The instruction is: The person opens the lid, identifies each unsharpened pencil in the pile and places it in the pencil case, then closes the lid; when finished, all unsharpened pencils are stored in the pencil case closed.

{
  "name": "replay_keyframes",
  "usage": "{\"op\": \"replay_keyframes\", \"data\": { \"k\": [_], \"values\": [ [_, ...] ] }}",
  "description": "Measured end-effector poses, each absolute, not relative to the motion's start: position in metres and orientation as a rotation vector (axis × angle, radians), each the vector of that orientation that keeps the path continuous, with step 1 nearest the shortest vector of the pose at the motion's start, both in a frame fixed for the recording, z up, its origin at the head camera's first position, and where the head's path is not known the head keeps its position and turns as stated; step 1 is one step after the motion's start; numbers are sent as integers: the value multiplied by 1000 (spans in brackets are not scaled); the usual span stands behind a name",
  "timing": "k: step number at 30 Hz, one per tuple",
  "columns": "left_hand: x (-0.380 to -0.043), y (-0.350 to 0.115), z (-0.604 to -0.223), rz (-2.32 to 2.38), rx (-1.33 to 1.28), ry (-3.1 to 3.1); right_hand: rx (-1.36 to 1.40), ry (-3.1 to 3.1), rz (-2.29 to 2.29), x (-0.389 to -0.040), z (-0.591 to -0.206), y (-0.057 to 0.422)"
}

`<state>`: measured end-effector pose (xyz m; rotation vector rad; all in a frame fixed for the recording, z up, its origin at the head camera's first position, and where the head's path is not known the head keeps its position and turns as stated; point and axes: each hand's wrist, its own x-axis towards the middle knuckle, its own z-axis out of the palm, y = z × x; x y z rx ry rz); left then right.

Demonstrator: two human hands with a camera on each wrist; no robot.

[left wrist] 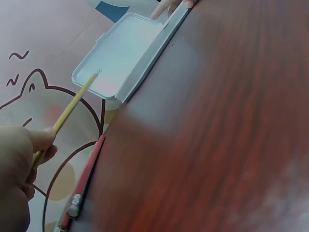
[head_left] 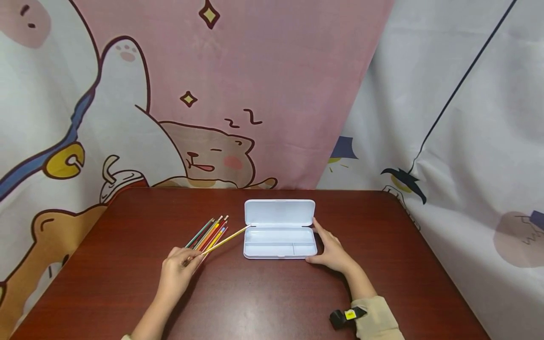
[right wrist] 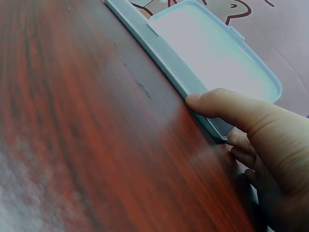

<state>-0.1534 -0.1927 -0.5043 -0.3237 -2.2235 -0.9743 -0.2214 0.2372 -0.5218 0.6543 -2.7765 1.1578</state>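
My left hand (head_left: 176, 271) pinches a yellow pencil (head_left: 227, 239) between thumb and fingers. The pencil slants up to the right, its far end by the left side of an open white pencil case (head_left: 267, 235). Several coloured pencils (head_left: 210, 232) lie in a loose bunch just beyond that hand; in the left wrist view a red pencil (left wrist: 90, 166) shows below it. My right hand (head_left: 333, 252) holds the case's right end, thumb at the front edge, index finger near the hinge. In the right wrist view the thumb (right wrist: 217, 102) touches the case's front wall; the other fingers are partly hidden.
The case stands on a dark red-brown table (head_left: 272, 297), with its lid (head_left: 279, 212) raised at the back. A black strap with a yellow label (head_left: 350, 314) is at the right sleeve. A cartoon-printed cloth (head_left: 289, 94) hangs behind the table.
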Motion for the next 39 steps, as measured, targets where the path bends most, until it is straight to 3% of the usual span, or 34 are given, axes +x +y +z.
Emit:
{"op": "replay_keyframes", "data": {
  "k": [39],
  "values": [
    [-220,-122,-468,-1240,-749,-2313,616,-2804,1175,-221,-522,236]
  ]
}}
